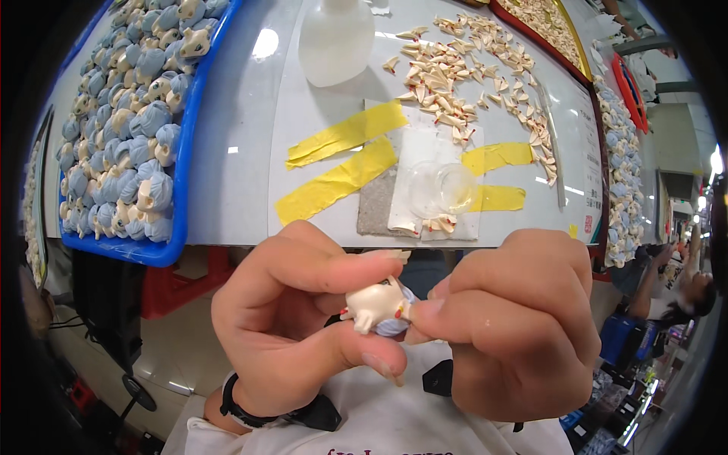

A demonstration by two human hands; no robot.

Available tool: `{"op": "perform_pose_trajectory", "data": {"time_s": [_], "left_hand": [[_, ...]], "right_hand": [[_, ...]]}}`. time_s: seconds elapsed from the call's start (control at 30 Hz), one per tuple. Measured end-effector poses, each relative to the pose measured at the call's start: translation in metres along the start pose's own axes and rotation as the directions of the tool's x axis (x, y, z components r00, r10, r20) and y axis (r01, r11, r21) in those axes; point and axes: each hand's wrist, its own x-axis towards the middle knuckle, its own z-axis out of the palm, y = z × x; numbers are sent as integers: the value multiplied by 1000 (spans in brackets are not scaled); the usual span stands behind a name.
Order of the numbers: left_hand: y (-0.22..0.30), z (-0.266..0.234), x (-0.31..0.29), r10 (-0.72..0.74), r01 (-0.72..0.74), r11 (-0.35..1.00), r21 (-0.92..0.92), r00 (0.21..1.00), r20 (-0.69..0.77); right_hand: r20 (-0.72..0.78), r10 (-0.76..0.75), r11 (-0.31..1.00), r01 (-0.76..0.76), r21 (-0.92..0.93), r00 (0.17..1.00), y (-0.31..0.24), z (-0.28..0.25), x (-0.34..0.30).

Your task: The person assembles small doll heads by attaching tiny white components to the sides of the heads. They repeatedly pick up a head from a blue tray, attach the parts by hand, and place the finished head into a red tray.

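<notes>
Above my lap, just off the table's near edge, my left hand is closed around a small doll head between thumb and fingers. The head is cream with light blue hair and lies tilted; red dots show on both its sides. My right hand is closed in a pinch at the head's right side, on a small cream pointed ear piece with a red tip. The fingertips partly cover this piece, and I cannot tell how firmly it is joined to the head.
A blue tray full of blue-haired heads stands at left. Loose pointed cream pieces lie across the table, near a translucent bottle. Yellow tape holds down a pad under a clear round dish. Another person is at far right.
</notes>
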Motion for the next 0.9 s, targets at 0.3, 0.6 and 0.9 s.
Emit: {"op": "perform_pose_trajectory", "data": {"time_s": [0.3,0.6,0.9], "left_hand": [[5,3,11,370,-409,875,260,910,186],[5,0,8,537,-594,330,734,757,372],[0,-35,17,544,-475,192,859,780,309]], "right_hand": [[112,271,753,-283,594,956,12,-7,-22],[-309,654,739,-671,63,691,78,-101,-49],[-404,567,595,-696,-402,718,169,-210,-88]]}}
